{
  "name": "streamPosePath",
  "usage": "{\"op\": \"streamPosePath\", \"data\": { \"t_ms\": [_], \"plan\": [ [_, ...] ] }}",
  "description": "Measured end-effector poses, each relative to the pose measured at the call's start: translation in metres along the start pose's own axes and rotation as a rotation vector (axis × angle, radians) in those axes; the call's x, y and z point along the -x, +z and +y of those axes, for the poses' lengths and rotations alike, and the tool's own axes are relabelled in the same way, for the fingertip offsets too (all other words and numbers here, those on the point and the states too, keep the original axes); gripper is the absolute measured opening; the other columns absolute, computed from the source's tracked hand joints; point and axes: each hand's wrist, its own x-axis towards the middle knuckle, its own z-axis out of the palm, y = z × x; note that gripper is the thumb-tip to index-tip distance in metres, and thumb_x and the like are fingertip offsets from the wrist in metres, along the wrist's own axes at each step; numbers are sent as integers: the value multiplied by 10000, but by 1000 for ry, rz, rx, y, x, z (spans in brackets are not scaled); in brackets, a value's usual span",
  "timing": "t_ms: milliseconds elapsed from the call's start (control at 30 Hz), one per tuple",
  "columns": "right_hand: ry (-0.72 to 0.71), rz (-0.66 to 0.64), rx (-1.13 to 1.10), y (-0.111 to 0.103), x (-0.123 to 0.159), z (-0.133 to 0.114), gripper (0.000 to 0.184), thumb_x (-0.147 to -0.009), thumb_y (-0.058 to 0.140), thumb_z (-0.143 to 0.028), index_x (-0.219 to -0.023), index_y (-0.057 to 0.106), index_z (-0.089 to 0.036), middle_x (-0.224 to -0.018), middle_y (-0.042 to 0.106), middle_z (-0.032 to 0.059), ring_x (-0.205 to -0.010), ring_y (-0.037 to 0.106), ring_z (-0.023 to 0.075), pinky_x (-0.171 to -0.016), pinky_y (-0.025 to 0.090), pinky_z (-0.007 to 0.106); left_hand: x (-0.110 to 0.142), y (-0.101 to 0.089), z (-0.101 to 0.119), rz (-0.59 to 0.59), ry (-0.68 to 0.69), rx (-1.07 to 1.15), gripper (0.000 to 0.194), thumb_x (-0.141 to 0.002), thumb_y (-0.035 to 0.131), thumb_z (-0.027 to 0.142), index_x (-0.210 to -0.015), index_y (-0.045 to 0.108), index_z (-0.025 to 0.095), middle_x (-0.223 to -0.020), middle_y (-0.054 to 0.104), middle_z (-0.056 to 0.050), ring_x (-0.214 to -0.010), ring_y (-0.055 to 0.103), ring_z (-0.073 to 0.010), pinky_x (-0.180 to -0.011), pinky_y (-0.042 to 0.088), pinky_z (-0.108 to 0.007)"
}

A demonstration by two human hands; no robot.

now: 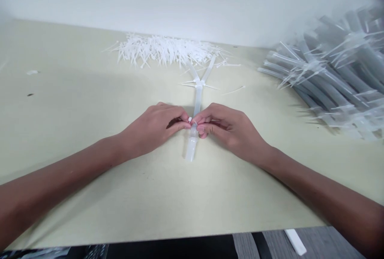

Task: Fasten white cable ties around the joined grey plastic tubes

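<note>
A translucent Y-shaped tube assembly (198, 98) lies on the table, its two branches pointing away and a wider end piece (191, 149) toward me. Two cable ties are fastened near its fork, their tails sticking out sideways. My left hand (168, 124) pinches the white head of a cable tie (190, 119) at the left of the tube's lower part. From the right, my right hand (225, 127) has its thumb and fingers closed at the same spot, by the tie's thin strap over the tube. The fingers hide most of this tie.
A pile of loose white cable ties (168, 51) lies along the back wall. At the right is a large stack of tube assemblies (336, 75) with ties on them. One single cable tie (235, 90) lies right of the fork. The table's front edge runs below my arms.
</note>
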Motion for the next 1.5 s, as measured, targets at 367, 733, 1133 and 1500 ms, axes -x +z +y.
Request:
{"op": "streamPosePath", "data": {
  "t_ms": [367, 733, 1133, 1500],
  "plan": [
    [42, 15, -35, 1, 1, 2, 100, -847, 555, -212, -918, 624, -198, -857, 623, 15, -702, 601, 112, -684, 524, 278, -1, -4, 5, 8, -67, 33, 236, -878, 494, 409, -814, 624, 222, -752, 666, 35, -654, 574, -116, -680, 432, -264],
    [49, 2, -64, 2, 0, 2, 85, -853, 556, -218, -933, 575, -197, -843, 610, 14, -730, 604, 118, -695, 535, 271, 0, -3, 5, 16, -142, 138, 158, -834, 576, 385, -817, 569, 229, -708, 661, 56, -663, 603, -123, -590, 426, -238],
    [43, 46, 1, 2, 0, 5, 104, -856, 558, -286, -885, 613, -202, -835, 596, 18, -683, 600, 122, -687, 530, 291, 1, 2, 5, 19, -10, 41, 202, -939, 401, 321, -869, 555, 210, -752, 648, 34, -729, 561, -120, -659, 411, -238],
    [49, 42, 18, 3, 0, 4, 105, -845, 579, -288, -869, 609, -190, -809, 587, 11, -674, 603, 117, -673, 526, 277, 2, 0, 7, 5, -10, 21, 190, -943, 393, 314, -875, 534, 208, -765, 615, 42, -716, 531, -110, -735, 399, -246]
  ]
}}
